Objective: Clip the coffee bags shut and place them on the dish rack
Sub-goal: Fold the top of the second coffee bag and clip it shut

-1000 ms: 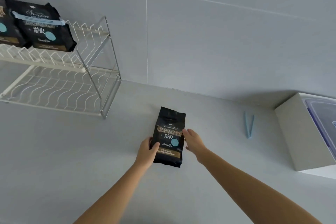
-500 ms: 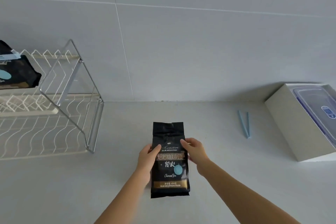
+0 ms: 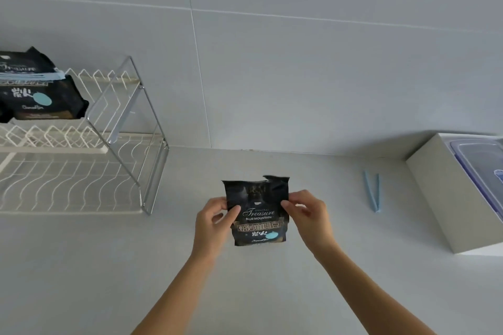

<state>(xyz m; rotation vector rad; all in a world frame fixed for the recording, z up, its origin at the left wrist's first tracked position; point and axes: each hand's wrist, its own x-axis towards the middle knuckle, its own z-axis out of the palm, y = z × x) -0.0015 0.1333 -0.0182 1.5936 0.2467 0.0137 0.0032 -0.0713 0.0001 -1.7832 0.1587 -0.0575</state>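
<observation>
A black coffee bag [image 3: 257,212] with gold and white print stands upright in the middle of the counter, its torn top edge open. My left hand [image 3: 213,221] pinches its left edge and my right hand [image 3: 307,212] pinches its right edge, both near the upper part. A light blue clip [image 3: 372,190] lies open on the counter to the right, apart from both hands. At far left, a white wire dish rack [image 3: 109,144] carries another black coffee bag [image 3: 38,92] on its upper tier, with a blue clip across its top.
A white box [image 3: 446,198] holding a clear lidded container [image 3: 479,168] sits at the right edge. A tiled wall rises behind the counter. The rack's lower tier holds nothing.
The bag went from lying on the counter under my hands to being held upright by both edges. My view swung, bringing more of the rack into sight.
</observation>
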